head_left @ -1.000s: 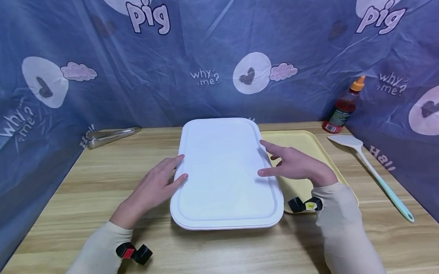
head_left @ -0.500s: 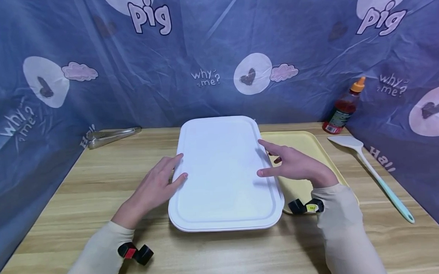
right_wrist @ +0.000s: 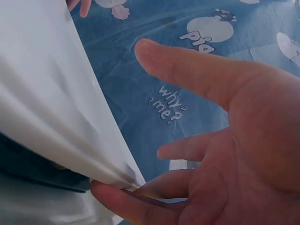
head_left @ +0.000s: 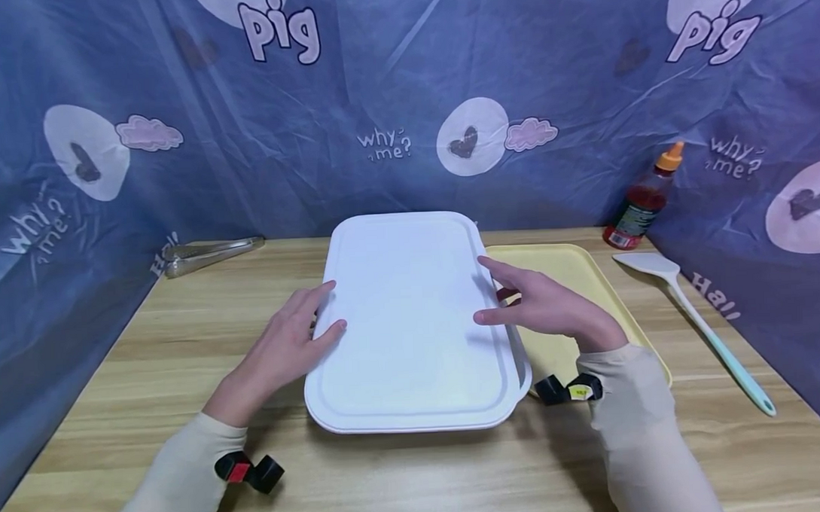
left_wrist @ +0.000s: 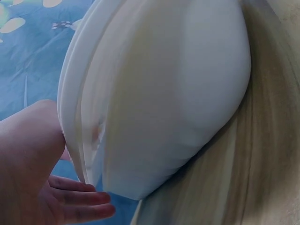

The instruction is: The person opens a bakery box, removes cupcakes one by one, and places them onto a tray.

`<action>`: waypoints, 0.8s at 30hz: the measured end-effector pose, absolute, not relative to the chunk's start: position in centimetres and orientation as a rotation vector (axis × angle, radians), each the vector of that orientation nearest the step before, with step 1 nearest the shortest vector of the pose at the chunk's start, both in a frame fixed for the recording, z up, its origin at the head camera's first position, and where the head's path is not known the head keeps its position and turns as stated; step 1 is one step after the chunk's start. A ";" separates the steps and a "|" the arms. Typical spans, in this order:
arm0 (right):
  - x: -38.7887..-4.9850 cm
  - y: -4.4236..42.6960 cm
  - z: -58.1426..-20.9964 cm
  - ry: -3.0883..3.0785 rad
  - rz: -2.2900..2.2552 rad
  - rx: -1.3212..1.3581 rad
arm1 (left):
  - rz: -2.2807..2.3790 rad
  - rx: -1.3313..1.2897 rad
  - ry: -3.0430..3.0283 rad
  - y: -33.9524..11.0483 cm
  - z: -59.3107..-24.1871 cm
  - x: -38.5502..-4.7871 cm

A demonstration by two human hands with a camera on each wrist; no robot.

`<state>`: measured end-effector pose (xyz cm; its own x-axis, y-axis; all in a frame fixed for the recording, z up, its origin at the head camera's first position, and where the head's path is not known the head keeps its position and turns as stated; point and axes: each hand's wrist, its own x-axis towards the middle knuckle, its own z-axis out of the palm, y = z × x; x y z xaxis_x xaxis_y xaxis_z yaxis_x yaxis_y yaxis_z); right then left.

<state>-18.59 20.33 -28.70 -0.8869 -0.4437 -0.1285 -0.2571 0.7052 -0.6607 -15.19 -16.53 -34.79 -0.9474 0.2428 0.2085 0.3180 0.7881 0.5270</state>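
In the head view a white rectangular lid (head_left: 405,309) sits above a white box (left_wrist: 173,103), with a gap between them in both wrist views. My left hand (head_left: 284,339) holds the lid's left edge, its thumb over the top and fingers at the rim. On the opposite side, my right hand (head_left: 554,304) has fingers hooked under the lid's edge. Its thumb hovers over the top, apart from the surface in the right wrist view. The lid lies shifted left, leaving part of the box's right rim (head_left: 525,369) showing. The box's inside is mostly hidden.
A pale yellow tray (head_left: 559,262) lies right of the box, partly under my right arm. Beyond it are a white turner (head_left: 683,295) with a mint handle and a red sauce bottle (head_left: 641,199). Metal tongs (head_left: 213,255) lie back left. A blue printed cloth (head_left: 404,98) hangs behind.
The lid has shifted left and slightly up in the head view, baring the box's right rim. Both hands have moved a little left with it.
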 end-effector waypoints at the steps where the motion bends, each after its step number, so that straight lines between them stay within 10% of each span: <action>1: -18.5 20.2 -28.7 2.632 -0.971 -0.555 | -0.873 -0.451 -2.850 -16.6 -34.7 -15.2; 24: -16.5 14.8 -28.1 2.656 -1.033 -0.557 | -0.797 -0.275 -2.961 -21.0 -31.8 -13.3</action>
